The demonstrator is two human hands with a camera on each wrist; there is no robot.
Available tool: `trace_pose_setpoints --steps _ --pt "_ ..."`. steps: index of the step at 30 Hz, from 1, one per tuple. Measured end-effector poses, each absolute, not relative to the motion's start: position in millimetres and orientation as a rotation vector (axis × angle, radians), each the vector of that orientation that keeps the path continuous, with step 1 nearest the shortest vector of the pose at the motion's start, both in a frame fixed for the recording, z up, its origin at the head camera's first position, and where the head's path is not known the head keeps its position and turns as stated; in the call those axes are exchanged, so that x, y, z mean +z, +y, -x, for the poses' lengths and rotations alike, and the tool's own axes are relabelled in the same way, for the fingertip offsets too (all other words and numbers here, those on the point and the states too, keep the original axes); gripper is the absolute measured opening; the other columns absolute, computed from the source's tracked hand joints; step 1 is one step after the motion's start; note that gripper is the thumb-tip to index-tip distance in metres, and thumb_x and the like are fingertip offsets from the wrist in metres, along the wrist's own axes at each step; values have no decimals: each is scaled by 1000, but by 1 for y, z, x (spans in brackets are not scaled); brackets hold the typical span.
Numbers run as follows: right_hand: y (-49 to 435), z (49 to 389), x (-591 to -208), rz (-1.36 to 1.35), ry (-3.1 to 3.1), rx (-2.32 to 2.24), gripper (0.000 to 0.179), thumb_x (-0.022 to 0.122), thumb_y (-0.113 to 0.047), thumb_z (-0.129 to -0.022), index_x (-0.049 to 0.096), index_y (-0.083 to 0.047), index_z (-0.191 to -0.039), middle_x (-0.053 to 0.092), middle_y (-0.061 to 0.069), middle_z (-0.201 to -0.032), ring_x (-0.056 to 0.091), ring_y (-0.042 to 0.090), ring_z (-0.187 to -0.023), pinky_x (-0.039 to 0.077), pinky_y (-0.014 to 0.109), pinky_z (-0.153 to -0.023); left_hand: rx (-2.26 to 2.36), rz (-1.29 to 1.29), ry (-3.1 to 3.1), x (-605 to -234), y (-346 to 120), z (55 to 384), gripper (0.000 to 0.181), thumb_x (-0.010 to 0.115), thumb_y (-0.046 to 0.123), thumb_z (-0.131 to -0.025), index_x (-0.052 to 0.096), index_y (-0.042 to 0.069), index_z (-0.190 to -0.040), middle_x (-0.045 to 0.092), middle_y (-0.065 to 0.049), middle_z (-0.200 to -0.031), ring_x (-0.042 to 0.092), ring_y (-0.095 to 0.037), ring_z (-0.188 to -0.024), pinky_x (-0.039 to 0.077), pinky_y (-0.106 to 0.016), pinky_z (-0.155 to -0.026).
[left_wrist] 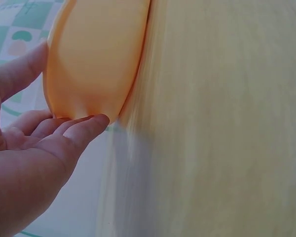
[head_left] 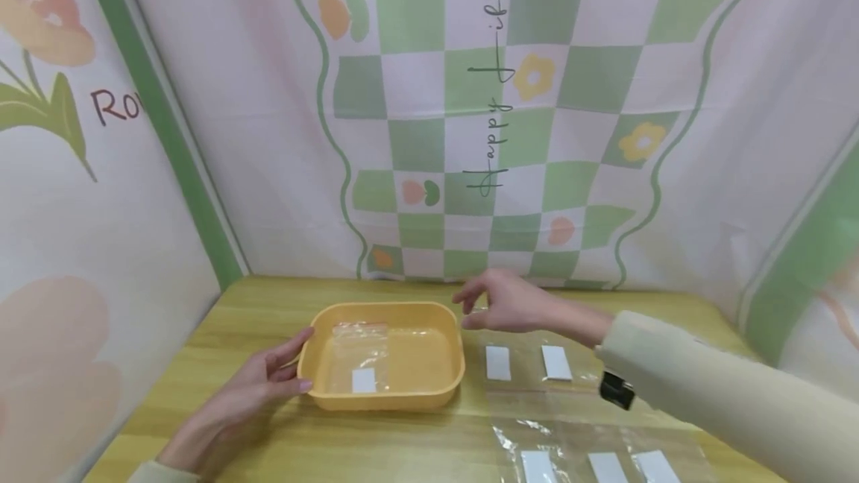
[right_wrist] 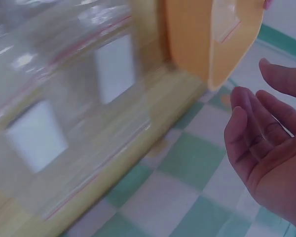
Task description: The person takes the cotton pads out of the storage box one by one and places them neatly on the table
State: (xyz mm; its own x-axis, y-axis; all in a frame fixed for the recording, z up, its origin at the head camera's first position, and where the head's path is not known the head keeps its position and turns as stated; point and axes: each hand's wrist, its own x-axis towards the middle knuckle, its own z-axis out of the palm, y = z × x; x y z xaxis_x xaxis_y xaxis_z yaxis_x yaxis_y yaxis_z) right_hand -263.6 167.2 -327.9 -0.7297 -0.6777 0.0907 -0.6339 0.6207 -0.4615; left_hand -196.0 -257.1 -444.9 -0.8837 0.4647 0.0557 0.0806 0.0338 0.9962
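Observation:
A yellow plastic tray [head_left: 429, 395] sits on the table, with a small clear zip bag [head_left: 359, 349] holding a white card inside it. My left hand [head_left: 258, 382] grips the tray's left end, the thumb and fingers spread along the outer wall. In the left wrist view the fingers [left_wrist: 71, 131] press against that wall. Just beyond the tray's right rim, my right hand [head_left: 510, 302] is raised with fingers loosely bent and nothing between them. The right wrist view shows that hand [right_wrist: 271, 138] apart from the tray [right_wrist: 190, 44].
Right of the tray lie clear zip bags with white cards [head_left: 498, 362], [head_left: 556, 362]. Nearer the front edge are more bags with white cards [head_left: 607, 466]. A patterned cloth [head_left: 470, 133] hangs behind the wooden table [head_left: 268, 446]. A black device [head_left: 616, 390] is at the right wrist.

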Motion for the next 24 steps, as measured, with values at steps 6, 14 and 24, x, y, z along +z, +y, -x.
trace_pose_setpoints --steps 6,14,24 --pt "114 273 -341 1160 2706 -555 42 85 -23 -85 77 -3 -122 77 0 -96 71 23 -90 59 36 -83 1923 -578 2024 -444 -256 197 93 72 -2 -95 9 -10 -163 1 -29 -169 22 -58 -147 48 -33 -109" --pt "64 285 -366 1231 2649 -499 47 87 -20 -81 76 3 -121 74 6 -88 63 13 -78 54 25 -74 1923 -555 2034 -443 -257 196 94 73 -2 -94 10 -9 -163 1 -29 -169 21 -57 -147 47 -34 -109" --pt "37 284 -396 1137 2651 -384 27 92 -27 -81 79 -5 -92 47 -10 -58 40 5 -55 39 19 -54 1920 -571 2023 -443 -257 196 92 71 -4 -94 9 -10 -163 0 -30 -168 21 -58 -147 48 -34 -109"
